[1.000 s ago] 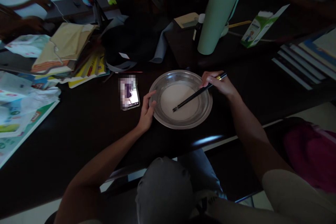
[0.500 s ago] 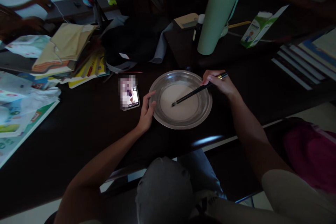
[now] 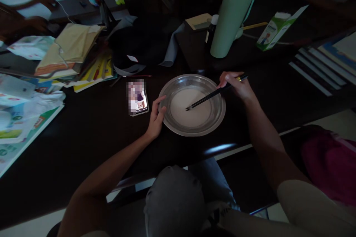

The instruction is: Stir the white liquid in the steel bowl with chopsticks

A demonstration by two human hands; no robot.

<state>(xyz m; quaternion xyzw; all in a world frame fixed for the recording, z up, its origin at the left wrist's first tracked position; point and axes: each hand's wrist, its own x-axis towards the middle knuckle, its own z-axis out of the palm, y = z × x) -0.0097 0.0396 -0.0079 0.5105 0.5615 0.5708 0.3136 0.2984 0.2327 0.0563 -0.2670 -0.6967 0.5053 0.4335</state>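
Observation:
A shallow metal basin (image 3: 191, 132) stands on the dark table, holding a milky white liquid (image 3: 179, 113). At its left side, my left hand (image 3: 155, 120) grips the rim with the fingers over the edge. A pair of black chopsticks (image 3: 207, 97) with gold-banded ends is held in my right hand (image 3: 236, 84), above the basin's right rim. They slant down to the left, pressed close together, with their tips at the middle of the liquid. To the left of the basin lies a lit phone (image 3: 141, 100), its screen partly blurred.
Behind the basin stand a tall green flask (image 3: 235, 18), a small dark bottle (image 3: 210, 31) and a green-white box (image 3: 271, 33). Books (image 3: 317, 66) are stacked at right. Papers and envelopes (image 3: 69, 46) pile up at left, beside a black bag (image 3: 141, 40).
My right hand has shifted slightly right, and the chopstick tips have moved a little right and up through the liquid. My left hand stays on the basin's rim.

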